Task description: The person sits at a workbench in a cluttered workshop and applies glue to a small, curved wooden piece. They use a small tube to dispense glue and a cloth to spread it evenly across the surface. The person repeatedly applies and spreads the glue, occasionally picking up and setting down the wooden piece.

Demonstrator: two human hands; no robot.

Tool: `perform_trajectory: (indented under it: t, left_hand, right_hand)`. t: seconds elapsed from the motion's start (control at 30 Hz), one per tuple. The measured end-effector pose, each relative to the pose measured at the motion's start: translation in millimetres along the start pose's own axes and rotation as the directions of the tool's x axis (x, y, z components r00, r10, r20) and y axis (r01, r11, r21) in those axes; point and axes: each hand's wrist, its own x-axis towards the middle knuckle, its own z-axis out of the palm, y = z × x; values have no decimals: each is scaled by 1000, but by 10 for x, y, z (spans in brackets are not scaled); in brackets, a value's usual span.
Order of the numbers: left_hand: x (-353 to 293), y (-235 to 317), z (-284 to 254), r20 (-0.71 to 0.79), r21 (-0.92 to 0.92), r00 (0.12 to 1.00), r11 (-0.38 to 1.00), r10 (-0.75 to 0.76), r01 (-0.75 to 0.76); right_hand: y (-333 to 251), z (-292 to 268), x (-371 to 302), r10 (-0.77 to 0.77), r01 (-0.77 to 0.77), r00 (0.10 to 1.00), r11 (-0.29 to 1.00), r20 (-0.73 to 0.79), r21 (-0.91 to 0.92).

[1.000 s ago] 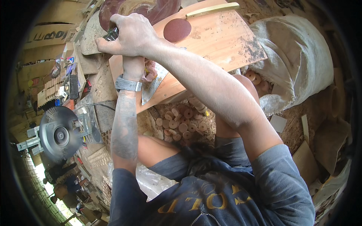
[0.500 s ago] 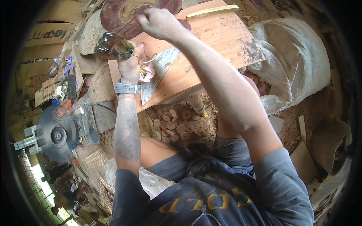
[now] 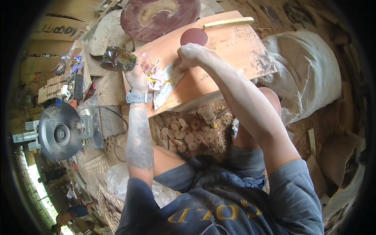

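Note:
My left hand (image 3: 138, 76) is closed around a dark, translucent green-brown plastic bottle (image 3: 117, 58), held on its side over the board's left edge. A crumpled pink and yellow cloth (image 3: 156, 79) is beside this hand, above a pale triangular sheet (image 3: 164, 93) with faint print. My right hand (image 3: 190, 55) is down at the sheet's upper end, fingers curled; what they hold, if anything, is hidden. Just beyond its knuckles a small dark-red round disc (image 3: 194, 37) lies on the wooden board (image 3: 231, 58).
A large dark-red disc (image 3: 184, 17) with a worn tan centre stands behind the board. A wooden strip (image 3: 229, 22) lies along the far edge. Several round wooden pieces (image 3: 190, 138) are heaped below. A fan (image 3: 60, 133) is at left, a big white sack (image 3: 305, 74) at right.
My right hand has come down from in front of the large disc to the sheet, uncovering the small disc. My left hand still holds the bottle. The whole view has shifted slightly.

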Motion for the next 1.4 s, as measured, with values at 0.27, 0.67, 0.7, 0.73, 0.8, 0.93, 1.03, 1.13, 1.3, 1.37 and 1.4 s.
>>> perform_trajectory:
  t: [0.27, 0.67, 0.7, 0.73, 0.8, 0.93, 1.03, 1.13, 1.3, 1.37, 1.4]
  left_hand:
    - [-218, 189, -188, -52, 9, 998, 999, -30, 30]
    - [-167, 884, -274, -20, -384, 999, 922, 39, -44]
    - [-205, 950, -288, -43, -383, 998, 921, 55, -68]
    - [-230, 987, -293, -66, -383, 995, 919, 75, -94]
    - [-220, 1014, -310, -50, -299, 992, 946, 115, -125]
    - [-179, 590, -259, -110, -155, 991, 984, 70, -87]
    - [-159, 155, -212, -132, -89, 990, 994, 51, -63]
    - [-172, -99, -140, -162, -70, 987, 997, 5, -17]
    - [-259, -162, -31, -136, -98, 991, 995, -2, -11]
    - [-275, -154, -21, -137, -25, 991, 1000, -12, 9]
    - [-277, -148, -22, -111, 16, 994, 1000, 22, -20]
  right_hand:
    - [36, 20, 33, -16, 16, 1000, 1000, -6, 4]
    - [43, 22, 27, -36, 36, 999, 999, -7, 4]
    - [48, 23, 26, -36, 36, 999, 999, -16, -2]
    - [50, 28, 26, -39, 39, 999, 999, -20, -6]
    - [56, 25, 32, -32, 32, 999, 999, -32, -12]
    - [50, 28, 46, -66, 65, 997, 997, -37, -40]
    - [62, 42, 46, -31, 31, 999, 999, -22, 11]
    - [78, 48, 40, -37, 37, 999, 999, -28, 9]
    - [77, 45, 56, -46, 46, 998, 999, -33, -1]
    - [80, 52, 60, -52, 52, 998, 999, -32, 5]
    - [82, 56, 59, -62, 62, 997, 998, -41, 5]
